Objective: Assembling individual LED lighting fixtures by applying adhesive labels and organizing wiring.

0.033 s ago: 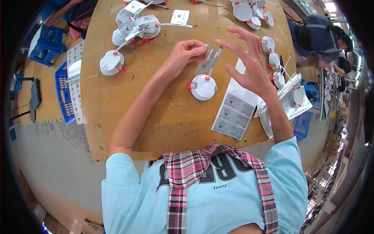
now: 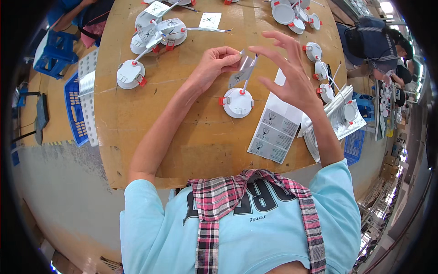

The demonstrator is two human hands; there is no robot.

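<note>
A silver-grey sticker label (image 2: 241, 76) hangs by one edge from the pinched thumb and forefinger of my left hand (image 2: 222, 60). It is curled and stands beside the upright white cable (image 2: 246, 85) of a round white downlight (image 2: 238, 105), which lies on the table just below. That downlight has a red cable grommet and a red-tipped spring clip. My right hand (image 2: 292, 77) is open, fingers spread and curved, to the right of the label and holding nothing. Below it lies a label sheet (image 2: 273, 133) with several grey stickers left on its lower part.
Several labelled downlights (image 2: 172, 33) are heaped at the far left of the wooden table (image 2: 191, 137), with a single downlight (image 2: 130, 74) nearer. More downlights (image 2: 284, 14) lie far right. Beside my right forearm is a bundle of white cables (image 2: 312, 142). Blue crates (image 2: 75, 107) flank the table.
My right hand has shifted very slightly left and up. The label's angle has changed a little; my left hand keeps its pinch.
</note>
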